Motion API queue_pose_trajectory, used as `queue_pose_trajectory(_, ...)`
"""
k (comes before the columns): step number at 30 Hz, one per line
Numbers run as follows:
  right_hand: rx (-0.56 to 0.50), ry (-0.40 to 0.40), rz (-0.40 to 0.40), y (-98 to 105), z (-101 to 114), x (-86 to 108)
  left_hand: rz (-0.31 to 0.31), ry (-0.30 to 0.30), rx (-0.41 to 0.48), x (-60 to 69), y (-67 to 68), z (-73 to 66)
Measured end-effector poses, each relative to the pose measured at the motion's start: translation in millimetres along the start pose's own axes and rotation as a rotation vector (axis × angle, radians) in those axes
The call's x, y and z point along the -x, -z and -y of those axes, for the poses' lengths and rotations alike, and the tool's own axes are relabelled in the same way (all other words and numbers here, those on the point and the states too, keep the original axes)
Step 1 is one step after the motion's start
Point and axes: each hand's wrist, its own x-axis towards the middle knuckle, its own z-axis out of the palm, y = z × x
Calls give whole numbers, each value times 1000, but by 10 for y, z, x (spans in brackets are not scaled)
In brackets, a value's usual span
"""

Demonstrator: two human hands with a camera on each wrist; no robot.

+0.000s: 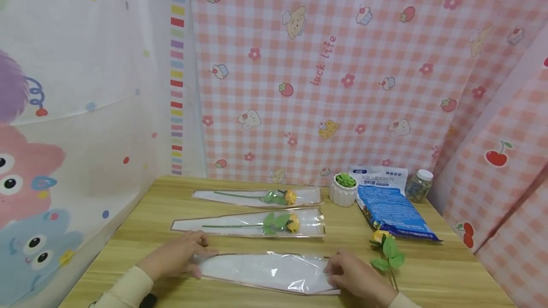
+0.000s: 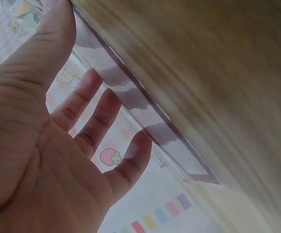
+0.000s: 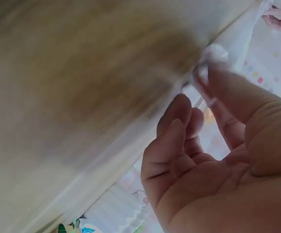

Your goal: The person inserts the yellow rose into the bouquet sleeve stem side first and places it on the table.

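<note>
A flat flower wrapping sleeve (image 1: 261, 270), clear and white with a thin brownish border, lies nearest on the table. My left hand (image 1: 180, 255) rests at its narrow left end, fingers spread and gently bent; in the left wrist view the fingertips (image 2: 139, 145) lie along a bordered sleeve strip (image 2: 164, 133). At the wide right end, my right hand (image 1: 357, 274) pinches the sleeve's edge between thumb and index finger, the other fingers curled, as the right wrist view shows. Behind it, two more sleeves (image 1: 188, 225) each have a yellow rose (image 1: 293, 223) with a green stem on them.
Right of my right hand lies a loose yellow rose (image 1: 389, 253). Farther back stand a white pot (image 1: 343, 195) with a green succulent, a blue and white bag (image 1: 391, 208) and a lidded jar (image 1: 418, 187). Patterned curtains (image 1: 325, 84) hang behind the wooden table (image 1: 141, 236).
</note>
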Motion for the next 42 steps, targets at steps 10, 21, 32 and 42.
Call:
queue_pose_trajectory(10, -365, -82, -243, -12, 131, 62, 2, 21, 1, 14, 6, -1)
queue_pose_trajectory(21, -760, -96, -213, 59, 292, 129, 4, 27, 4, 38, 26, -21)
queue_pose_trajectory(32, -1189, -121, -89, 75, 314, 146, 6, 39, 8, 70, 5, -18)
queue_pose_trajectory(42, -1264, -102, -38, 93, 266, 234, 3, 39, 38, 83, -8, -18)
